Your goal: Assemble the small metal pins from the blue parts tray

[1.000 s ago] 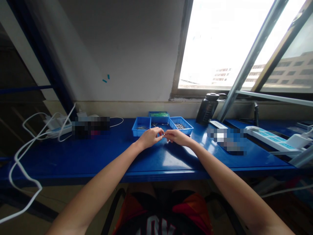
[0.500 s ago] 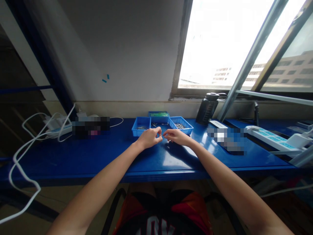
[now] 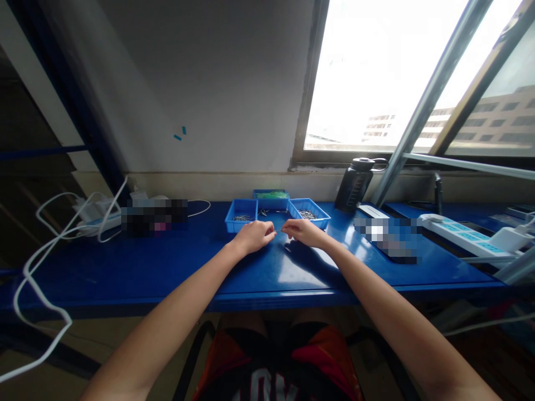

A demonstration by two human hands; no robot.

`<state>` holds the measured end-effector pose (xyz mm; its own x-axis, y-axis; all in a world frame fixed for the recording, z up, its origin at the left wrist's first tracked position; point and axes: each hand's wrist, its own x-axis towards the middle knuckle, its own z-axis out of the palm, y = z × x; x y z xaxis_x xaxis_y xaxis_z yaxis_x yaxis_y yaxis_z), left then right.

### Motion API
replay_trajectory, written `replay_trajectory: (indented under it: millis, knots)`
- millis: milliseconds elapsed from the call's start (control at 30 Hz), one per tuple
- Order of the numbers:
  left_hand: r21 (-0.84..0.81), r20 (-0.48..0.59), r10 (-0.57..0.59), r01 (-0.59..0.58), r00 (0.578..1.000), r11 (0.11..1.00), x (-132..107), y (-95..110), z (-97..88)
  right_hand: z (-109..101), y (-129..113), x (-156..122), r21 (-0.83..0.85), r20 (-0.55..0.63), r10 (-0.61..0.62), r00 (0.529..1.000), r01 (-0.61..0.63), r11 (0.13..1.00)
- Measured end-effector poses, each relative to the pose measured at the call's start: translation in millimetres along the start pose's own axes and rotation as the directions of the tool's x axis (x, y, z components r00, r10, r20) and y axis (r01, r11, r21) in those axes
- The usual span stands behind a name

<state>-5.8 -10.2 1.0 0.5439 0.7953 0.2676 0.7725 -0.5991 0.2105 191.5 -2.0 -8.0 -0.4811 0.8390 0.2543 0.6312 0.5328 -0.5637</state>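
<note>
My left hand and my right hand meet just above the blue table, close in front of several small blue bins. Both hands are closed, fingertips pinched. A tiny thin metal piece shows in the narrow gap between them, too small to name; its ends are hidden by the fingers. Beyond my left hand stands the left blue bin with small metal parts in it. The right blue bin, behind my right hand, also holds small metal pieces. Loose metal pieces lie between these bins.
At the back, another blue bin contains green material. A black bottle stands right of the bins. White power strips with cables sit at the left and right. Blurred-out items lie on both sides of the table.
My hands have shifted slightly, with the right fingers curled in more. The thin metal piece now shows stretched across the gap between the fingertips.
</note>
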Motion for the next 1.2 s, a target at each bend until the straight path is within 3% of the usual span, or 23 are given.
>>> replay_trajectory:
  millis: [433,1000,1200]
  knots:
    - [0.012,-0.001,-0.013,0.013,1.0,1.0,-0.2,-0.3,-1.7,-0.6,6.5,2.0,-0.125,-0.058,0.001,0.998,-0.008,0.992]
    - [0.004,0.025,-0.072,0.072,0.997,0.997,1.3,-2.3,3.4,-0.5,1.3,1.1,0.116,0.042,0.052,0.998,-0.057,0.992]
    - [-0.07,-0.002,0.026,-0.026,1.0,0.997,1.4,-2.7,4.9,-1.4,0.3,-0.1,0.115,0.013,0.058,0.998,-0.059,0.992]
